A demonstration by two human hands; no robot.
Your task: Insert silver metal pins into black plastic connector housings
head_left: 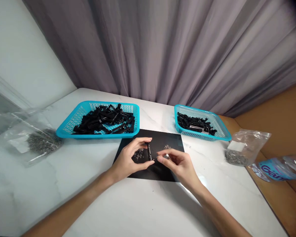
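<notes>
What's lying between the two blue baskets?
Mostly bare white tabletop, with the far edge of the black mat at the near end, as the head view shows.

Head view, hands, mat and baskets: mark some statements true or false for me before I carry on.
1. The left hand holds a slim black part. True.
2. Both baskets are red. False: the left basket and right basket are blue.
3. Small metal pieces lie in two piles on the black mat. True.
4. The bottle is beside the left basket. False: the bottle is at the far right.
</notes>
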